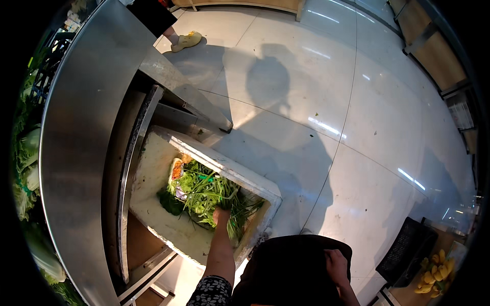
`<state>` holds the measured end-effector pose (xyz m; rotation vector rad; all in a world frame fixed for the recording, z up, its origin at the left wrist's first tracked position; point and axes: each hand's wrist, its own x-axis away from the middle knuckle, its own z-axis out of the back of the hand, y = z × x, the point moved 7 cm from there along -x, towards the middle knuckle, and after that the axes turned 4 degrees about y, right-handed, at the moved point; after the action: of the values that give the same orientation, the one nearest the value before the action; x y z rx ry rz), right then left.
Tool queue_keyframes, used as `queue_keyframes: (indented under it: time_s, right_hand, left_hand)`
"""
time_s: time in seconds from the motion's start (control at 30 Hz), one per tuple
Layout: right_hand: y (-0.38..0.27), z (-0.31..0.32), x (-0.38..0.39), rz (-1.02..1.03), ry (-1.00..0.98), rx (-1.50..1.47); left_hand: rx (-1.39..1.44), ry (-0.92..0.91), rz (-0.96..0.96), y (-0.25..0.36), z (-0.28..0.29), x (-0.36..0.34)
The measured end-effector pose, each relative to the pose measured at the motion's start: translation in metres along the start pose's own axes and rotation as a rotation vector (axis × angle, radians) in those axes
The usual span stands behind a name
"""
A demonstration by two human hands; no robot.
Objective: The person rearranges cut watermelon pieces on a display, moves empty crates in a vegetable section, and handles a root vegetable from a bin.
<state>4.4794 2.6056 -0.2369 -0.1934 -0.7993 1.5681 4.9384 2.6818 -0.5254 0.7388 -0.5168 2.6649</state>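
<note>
My left hand [221, 216] reaches down into a dirty white foam box [163, 224] and touches a heap of green vegetables [212, 189]. Its fingers are sunk among long stems and leaves, so their grip is hidden. Frilly lettuce-like leaves, thin green stalks and a darker green clump [171, 202] lie mixed together in the box. At the far end of the heap sits a small pack with orange contents [177, 170]. My right hand [337, 265] rests against the black cloth over my lap, fingers lying on it, with nothing visible in them.
A stainless steel counter [87, 143] runs along the left, with leafy vegetables [28, 168] beyond it. Its metal leg [191, 97] stands by the box. Another person's yellow shoe [186, 42] is on the tiled floor [306, 86]. Bananas [436, 275] and a black crate [407, 251] are lower right.
</note>
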Motion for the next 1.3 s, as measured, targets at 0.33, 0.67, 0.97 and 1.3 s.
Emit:
queue_keyframes:
  time_s: [0.33,0.67,0.97,1.3]
  right_hand:
    - [-0.013,-0.008,0.021,-0.028,-0.017,-0.049]
    - [-0.035,-0.002,0.033,-0.03,-0.049,-0.122]
    - [-0.031,-0.005,0.039,-0.074,0.005,-0.126]
    - [-0.026,-0.002,0.044,-0.077,-0.002,-0.167]
  left_hand:
    - [0.269,0.35,-0.125,-0.036,0.194,-0.006]
    - [0.203,0.446,-0.397,-0.045,0.158,-0.011]
    - [0.774,-0.249,-0.626,0.025,0.065,0.206]
    - [-0.096,0.071,-0.944,0.021,0.102,0.195]
